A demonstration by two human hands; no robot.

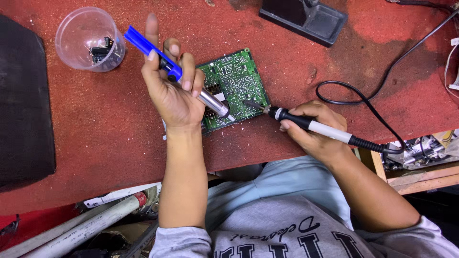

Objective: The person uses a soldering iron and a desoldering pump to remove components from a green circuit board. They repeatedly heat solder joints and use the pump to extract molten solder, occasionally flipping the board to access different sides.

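Hands clamp tools: left hand on desoldering pump, right hand on soldering iron, whose hot tip could scorch the circuit board.

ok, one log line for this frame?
left hand: holds pump | right hand: holds iron | iron tip on board | cup aside

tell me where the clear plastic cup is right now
In the head view the clear plastic cup stands at the upper left of the red work surface, left of the blue desoldering pump.
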